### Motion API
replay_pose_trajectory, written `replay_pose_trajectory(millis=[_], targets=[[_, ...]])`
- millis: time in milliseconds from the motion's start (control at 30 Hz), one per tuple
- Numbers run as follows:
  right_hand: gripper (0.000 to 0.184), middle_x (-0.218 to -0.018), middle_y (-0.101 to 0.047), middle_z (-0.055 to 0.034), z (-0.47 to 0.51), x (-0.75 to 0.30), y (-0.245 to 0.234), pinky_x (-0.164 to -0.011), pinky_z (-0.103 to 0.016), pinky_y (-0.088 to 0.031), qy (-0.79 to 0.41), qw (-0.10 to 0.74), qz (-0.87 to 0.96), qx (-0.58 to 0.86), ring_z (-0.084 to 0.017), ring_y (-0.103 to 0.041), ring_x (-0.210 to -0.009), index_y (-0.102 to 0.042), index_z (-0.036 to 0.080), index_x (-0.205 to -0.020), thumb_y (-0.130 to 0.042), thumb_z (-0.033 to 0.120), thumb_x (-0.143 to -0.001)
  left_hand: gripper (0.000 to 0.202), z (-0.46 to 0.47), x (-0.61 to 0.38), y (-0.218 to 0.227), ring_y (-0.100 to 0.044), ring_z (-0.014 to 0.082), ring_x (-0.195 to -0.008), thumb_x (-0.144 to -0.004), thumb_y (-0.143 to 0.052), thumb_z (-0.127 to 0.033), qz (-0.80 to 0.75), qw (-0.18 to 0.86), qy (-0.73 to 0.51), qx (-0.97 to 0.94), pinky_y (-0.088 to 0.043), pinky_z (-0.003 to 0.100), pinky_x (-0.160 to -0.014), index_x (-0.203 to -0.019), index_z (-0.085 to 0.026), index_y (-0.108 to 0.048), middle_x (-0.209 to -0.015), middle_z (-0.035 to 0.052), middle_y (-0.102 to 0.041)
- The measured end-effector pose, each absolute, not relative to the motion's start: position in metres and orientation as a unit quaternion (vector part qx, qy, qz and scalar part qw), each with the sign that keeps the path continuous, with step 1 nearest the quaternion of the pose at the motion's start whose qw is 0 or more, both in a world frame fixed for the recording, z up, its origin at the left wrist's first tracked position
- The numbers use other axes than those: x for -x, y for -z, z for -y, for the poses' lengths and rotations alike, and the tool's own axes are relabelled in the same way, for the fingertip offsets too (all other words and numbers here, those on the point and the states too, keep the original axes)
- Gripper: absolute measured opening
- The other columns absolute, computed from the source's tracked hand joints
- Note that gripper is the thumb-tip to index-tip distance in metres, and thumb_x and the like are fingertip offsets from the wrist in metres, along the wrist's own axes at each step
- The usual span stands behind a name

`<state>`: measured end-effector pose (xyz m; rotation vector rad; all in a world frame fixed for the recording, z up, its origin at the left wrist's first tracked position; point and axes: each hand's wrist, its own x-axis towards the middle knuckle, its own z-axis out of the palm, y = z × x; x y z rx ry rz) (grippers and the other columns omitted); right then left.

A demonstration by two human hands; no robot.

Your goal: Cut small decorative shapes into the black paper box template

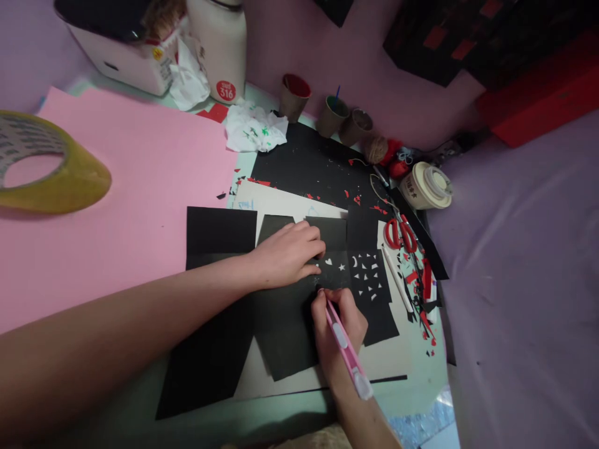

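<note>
My right hand [339, 321] is closed around a pink utility knife [345, 346], its tip down at the black paper [290, 324]. Just above it, my left hand [292, 252] rests on that same paper, fingers bent and lying against the sheet, with nothing gripped that I can see. Small cut-out shapes, among them a heart and a star, show pale near my left fingertips. To the right, a black panel [369, 274] has a crescent and several small cut-outs. White board [248, 380] lies under the black paper. The blade itself is hidden by my right fingers.
A roll of yellow tape [88, 171] sits on pink paper [154, 156] at left. Red-handled scissors [400, 234], a white pen [397, 280] and paper scraps lie at right. Behind stand brown cups [332, 117], a lidded cup [425, 187] and a white bottle [219, 50].
</note>
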<state>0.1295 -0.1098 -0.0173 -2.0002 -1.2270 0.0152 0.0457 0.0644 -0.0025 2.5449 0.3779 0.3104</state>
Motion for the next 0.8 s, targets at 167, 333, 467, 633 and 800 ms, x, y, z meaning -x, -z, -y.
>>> replay_pose_trajectory(millis=[167,333,467,633,800], targets=[[0.015,-0.065,-0.061,0.0043,0.1091,-0.1296,0.0162,-0.053,-0.021,-0.043,-0.010,0.396,0.477,0.784,-0.009,-0.052,-0.050,-0.053,0.020,-0.072,-0.064,0.021,-0.083,0.021,-0.0652,-0.0463,0.0027,-0.050,0.0221,-0.099,-0.083,-0.069,-0.035,-0.140,0.269,-0.118,-0.946,-0.040,0.034,-0.086,-0.095,-0.019,-0.063,-0.100,0.0039,-0.057],[0.014,-0.065,-0.063,0.0044,0.1091,-0.1287,0.0149,-0.053,-0.022,-0.044,-0.027,0.409,0.463,0.786,-0.010,-0.053,-0.050,-0.055,0.020,-0.072,-0.064,0.023,-0.082,0.021,-0.0653,-0.0458,0.0027,-0.050,0.0219,-0.098,-0.083,-0.070,-0.035,-0.142,0.267,-0.118,-0.946,-0.039,0.034,-0.085,-0.094,-0.019,-0.063,-0.100,0.0037,-0.057],[0.009,-0.068,-0.066,0.0030,0.1092,-0.1267,0.0132,-0.056,-0.023,-0.045,-0.048,0.424,0.418,0.802,-0.012,-0.056,-0.054,-0.061,0.020,-0.076,-0.065,0.025,-0.083,0.021,-0.0649,-0.0454,0.0032,-0.050,0.0221,-0.099,-0.084,-0.069,-0.036,-0.139,0.265,-0.121,-0.947,-0.039,0.034,-0.086,-0.095,-0.019,-0.063,-0.100,0.0041,-0.057],[0.012,-0.067,-0.065,0.0032,0.1086,-0.1261,0.0126,-0.055,-0.022,-0.044,-0.060,0.432,0.404,0.804,-0.012,-0.056,-0.054,-0.061,0.019,-0.075,-0.066,0.027,-0.083,0.021,-0.0651,-0.0449,0.0035,-0.050,0.0219,-0.098,-0.084,-0.068,-0.036,-0.136,0.265,-0.123,-0.947,-0.039,0.034,-0.085,-0.095,-0.019,-0.063,-0.100,0.0042,-0.057],[0.012,-0.067,-0.066,0.0027,0.1087,-0.1269,0.0133,-0.056,-0.023,-0.045,-0.060,0.425,0.407,0.806,-0.012,-0.056,-0.054,-0.061,0.019,-0.076,-0.066,0.027,-0.083,0.020,-0.0650,-0.0449,0.0027,-0.049,0.0222,-0.099,-0.084,-0.068,-0.035,-0.138,0.267,-0.122,-0.946,-0.039,0.034,-0.086,-0.095,-0.019,-0.063,-0.100,0.0043,-0.057]])
